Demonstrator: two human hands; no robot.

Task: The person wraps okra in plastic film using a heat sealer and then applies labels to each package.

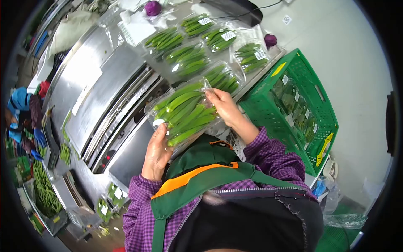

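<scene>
Both hands hold a clear-wrapped pack of long green beans (187,111) in front of my apron. My left hand (156,150) is closed on its lower left corner, with the thumb on top near a round white spot. My right hand (225,106) pinches the upper right edge between thumb and fingers. Just beyond lie several similar packs, such as the unlabelled bean pack (187,59) and the labelled bean pack (251,57). The underside of the held pack is hidden.
A green crate (312,82) with labelled packs stands on the right. To the left is a steel wrapping machine (113,54). Purple rolls (153,8) lie at the back. Loose beans (45,189) fill a crate far left, near a person in blue gloves (40,137).
</scene>
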